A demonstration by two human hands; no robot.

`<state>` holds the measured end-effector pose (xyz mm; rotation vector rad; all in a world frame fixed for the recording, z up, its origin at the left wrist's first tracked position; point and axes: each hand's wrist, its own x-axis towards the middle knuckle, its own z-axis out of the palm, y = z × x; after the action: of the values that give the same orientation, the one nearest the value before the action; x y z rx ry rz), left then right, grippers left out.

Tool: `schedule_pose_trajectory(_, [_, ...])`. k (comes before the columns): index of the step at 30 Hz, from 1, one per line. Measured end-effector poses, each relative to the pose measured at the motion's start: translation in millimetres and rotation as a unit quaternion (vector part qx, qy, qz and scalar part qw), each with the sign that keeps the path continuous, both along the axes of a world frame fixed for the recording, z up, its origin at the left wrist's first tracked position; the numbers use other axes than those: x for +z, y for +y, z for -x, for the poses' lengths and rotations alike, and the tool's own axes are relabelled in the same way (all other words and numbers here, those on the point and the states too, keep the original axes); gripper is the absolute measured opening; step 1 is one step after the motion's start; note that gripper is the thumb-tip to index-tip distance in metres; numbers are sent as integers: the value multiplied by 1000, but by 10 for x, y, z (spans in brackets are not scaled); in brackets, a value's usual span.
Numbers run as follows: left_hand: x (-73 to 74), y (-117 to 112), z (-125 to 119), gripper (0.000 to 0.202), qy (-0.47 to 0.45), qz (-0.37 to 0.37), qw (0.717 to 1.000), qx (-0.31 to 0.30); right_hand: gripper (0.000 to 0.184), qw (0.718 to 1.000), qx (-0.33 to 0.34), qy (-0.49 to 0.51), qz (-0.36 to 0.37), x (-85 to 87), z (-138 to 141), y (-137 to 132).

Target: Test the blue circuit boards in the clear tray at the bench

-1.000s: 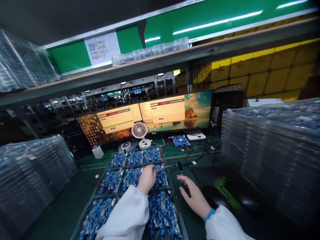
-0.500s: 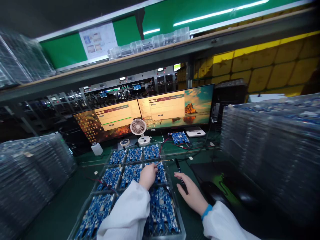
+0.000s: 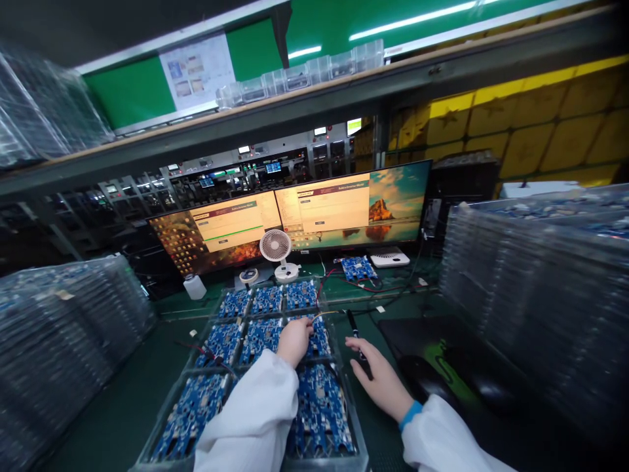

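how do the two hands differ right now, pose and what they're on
The left hand is curled, fingers down on a blue circuit board in the clear tray; the right hand lies flat and spread on the green bench, outside the tray. The left touches a yellow wire; the right covers a black pen-like tool. Both are bare and come from white sleeves.

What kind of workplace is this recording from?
Most likely an electronics factory test bench: a clear tray of blue circuit boards, stacked trays alongside, and two monitors showing software dialogs.

White sleeves, blue cuff at R wrist.
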<state>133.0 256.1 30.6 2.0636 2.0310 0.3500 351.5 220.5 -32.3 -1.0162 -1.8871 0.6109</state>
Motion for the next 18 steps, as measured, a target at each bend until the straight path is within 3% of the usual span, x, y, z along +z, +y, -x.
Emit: schedule_pose_trajectory(18, [-96,1,-25,20,-44,2,999,-7,33,1000,-4,-1,6,-54,12,25])
